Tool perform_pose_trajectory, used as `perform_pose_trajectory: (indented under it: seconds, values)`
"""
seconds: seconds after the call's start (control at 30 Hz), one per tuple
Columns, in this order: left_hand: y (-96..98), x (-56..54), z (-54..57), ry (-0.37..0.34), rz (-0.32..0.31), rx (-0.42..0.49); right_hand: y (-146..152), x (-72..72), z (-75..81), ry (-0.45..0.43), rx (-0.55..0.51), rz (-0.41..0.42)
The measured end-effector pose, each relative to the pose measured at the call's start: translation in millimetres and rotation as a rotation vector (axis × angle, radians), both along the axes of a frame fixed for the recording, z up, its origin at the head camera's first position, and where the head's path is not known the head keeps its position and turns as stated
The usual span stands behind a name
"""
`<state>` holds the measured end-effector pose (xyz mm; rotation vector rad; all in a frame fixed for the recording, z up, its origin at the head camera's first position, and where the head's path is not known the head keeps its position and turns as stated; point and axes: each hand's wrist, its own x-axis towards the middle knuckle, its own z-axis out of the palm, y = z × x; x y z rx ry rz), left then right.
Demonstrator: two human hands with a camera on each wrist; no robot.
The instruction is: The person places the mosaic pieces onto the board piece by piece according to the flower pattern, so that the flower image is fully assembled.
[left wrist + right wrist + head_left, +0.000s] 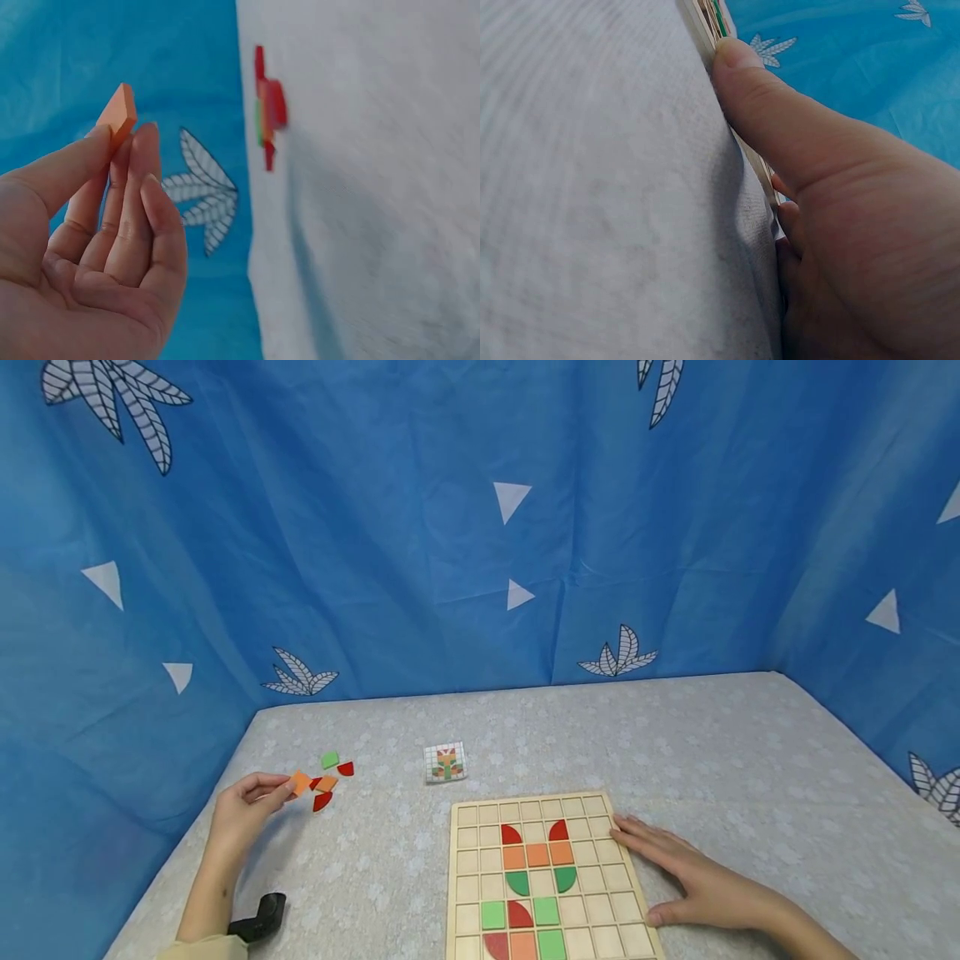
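My left hand [243, 810] pinches an orange square tile [300, 782] between thumb and fingertips, up above the table at the left. In the left wrist view the tile [120, 116] tilts up from the fingertips. Close by lie a light green square [330, 760], another orange square [327, 784] and red quarter-circle pieces [322, 802]. At the front centre is a wooden grid board [592, 854] with red, orange and green pieces in some cells. My right hand [701, 881] rests against its right edge, fingers extended and thumb [742, 67] touching the side.
A small pattern card [446, 762] with a coloured design on a grid lies behind the board. The table has a pale patterned cloth [720, 752]. A blue curtain [420, 527] hangs around the back and sides. Beside the left wrist sits a black device [262, 920].
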<state>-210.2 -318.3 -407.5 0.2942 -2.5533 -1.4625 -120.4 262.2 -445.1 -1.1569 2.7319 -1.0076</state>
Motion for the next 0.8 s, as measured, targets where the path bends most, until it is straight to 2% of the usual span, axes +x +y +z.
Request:
perform_pose_trajectory:
  seconds: [0.17,0.23,0.27,0.33,0.47,0.53,0.63,0.8]
  values:
    - [-14.7,-23.7,-33.9,0.038,-0.003,0.001,0,0.7,-1.2,-0.013,0.003,-0.011]
    - [-14.7,-28.8,-39.1,0.05,-0.022,-0.009,0,0.7,-1.4,-0.013,0.008,-0.015]
    - [-12.2,-28.9,-37.6,0.048,-0.038,-0.006,0,0.5,-1.3,-0.01,0.011,-0.017]
    - [-0.3,-22.0,-23.2,0.04,-0.073,0.01,0,0.2,-1.1,-0.002,0.015,-0.016]
    - [34.2,1.7,20.0,0.02,-0.142,0.058,1,-0.2,-0.9,0.015,0.016,-0.01]
    - [48.5,11.0,36.5,0.016,-0.168,0.069,1,-0.5,-0.9,0.014,0.011,-0.008]
    - [61.2,17.0,46.2,0.012,-0.182,0.092,0,-0.5,-1.1,0.004,0.0,-0.002]
    - [73.7,19.5,48.0,0.044,-0.243,0.119,0,-1.2,-0.8,0.006,-0.02,0.013]
